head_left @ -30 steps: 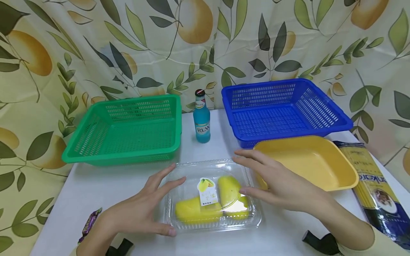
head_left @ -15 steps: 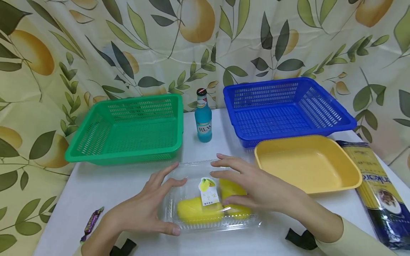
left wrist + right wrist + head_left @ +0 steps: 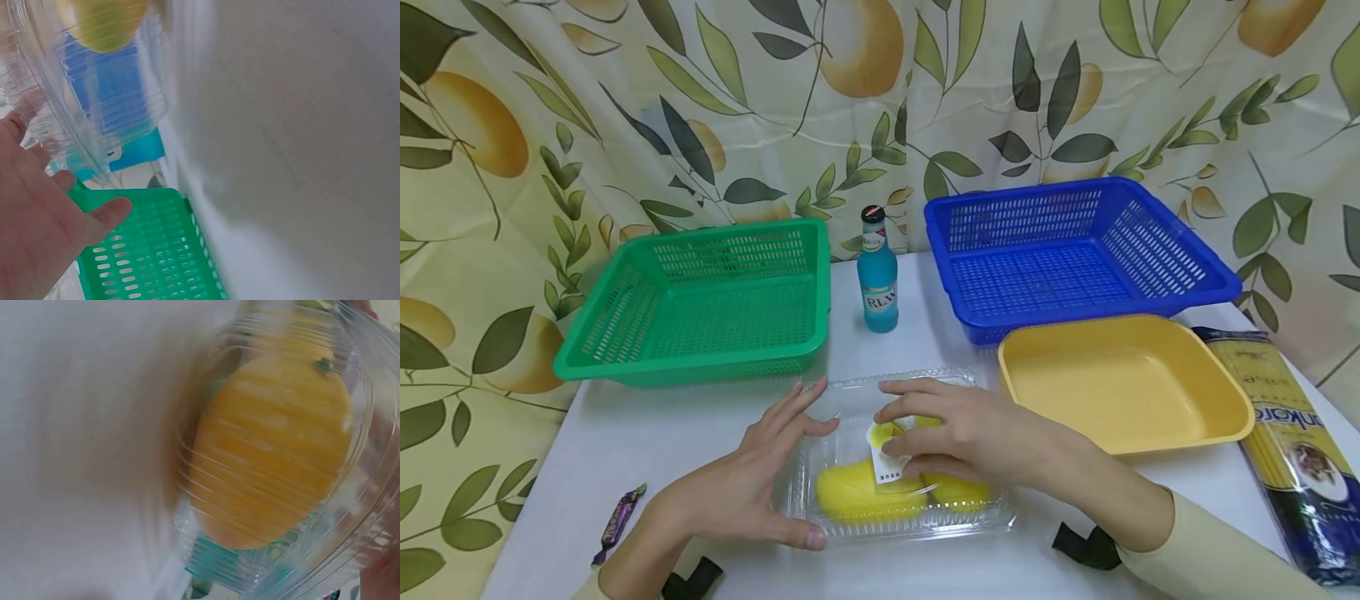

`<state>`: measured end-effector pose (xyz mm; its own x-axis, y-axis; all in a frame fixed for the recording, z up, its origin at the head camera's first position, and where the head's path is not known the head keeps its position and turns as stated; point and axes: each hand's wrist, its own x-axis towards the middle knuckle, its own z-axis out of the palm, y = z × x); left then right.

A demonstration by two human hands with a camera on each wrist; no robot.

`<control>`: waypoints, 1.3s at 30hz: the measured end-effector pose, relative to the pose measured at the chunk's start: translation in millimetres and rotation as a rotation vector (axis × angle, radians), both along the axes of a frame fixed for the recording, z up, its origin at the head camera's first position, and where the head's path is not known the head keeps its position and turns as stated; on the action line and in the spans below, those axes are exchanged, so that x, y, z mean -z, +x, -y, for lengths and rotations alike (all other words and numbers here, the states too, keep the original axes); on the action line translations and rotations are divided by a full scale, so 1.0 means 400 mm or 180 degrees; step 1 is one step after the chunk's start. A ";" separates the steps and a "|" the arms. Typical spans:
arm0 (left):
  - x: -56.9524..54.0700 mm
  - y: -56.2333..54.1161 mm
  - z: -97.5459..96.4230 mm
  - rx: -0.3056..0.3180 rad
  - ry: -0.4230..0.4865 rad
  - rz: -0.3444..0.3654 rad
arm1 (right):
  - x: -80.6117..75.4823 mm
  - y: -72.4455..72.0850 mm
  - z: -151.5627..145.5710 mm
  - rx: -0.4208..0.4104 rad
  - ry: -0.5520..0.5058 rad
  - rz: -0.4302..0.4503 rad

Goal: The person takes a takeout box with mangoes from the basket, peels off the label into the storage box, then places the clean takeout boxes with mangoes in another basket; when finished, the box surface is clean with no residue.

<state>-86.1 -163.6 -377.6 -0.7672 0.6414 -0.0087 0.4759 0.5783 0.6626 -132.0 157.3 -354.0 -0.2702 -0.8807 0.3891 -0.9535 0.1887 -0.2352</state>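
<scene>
One change noted: the right hand (image 3: pixel 962 433) has moved inward across the clear box (image 3: pixel 925 530) to its label (image 3: pixel 887 469). Its fingers are apart and loosely bent; no hold is seen, and contact cannot be told. The left hand (image 3: pixel 741 492) remains spread wide at the box's left edge, with no grip evident. The box sits on the table (image 3: pixel 700 425), fruit (image 3: pixel 861 493) inside, nearer than the bottle (image 3: pixel 880 300). Judgement: attention now appears centred on the label; the box seems closed.
</scene>
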 end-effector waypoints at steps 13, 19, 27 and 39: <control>0.010 -0.004 0.011 0.0005 0.0106 0.0014 | 0.002 0.025 0.017 -0.0131 0.0302 -0.0747; 0.015 -0.009 0.010 0.0018 0.0141 0.0056 | -0.002 0.023 0.010 -0.0094 0.0318 -0.0587; 0.019 -0.006 0.014 0.0017 0.0186 0.0075 | 0.000 0.023 0.016 0.0060 0.0336 -0.0518; 0.011 -0.015 -0.008 -0.0029 -0.0090 -0.0194 | -0.006 0.023 0.027 0.0193 0.0439 -0.0146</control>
<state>-92.3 -160.4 -381.9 -0.7726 0.6346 0.0201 0.5095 0.6008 0.6160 -122.8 146.3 -351.8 -0.3092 -0.9092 0.2789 -0.9485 0.2737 -0.1595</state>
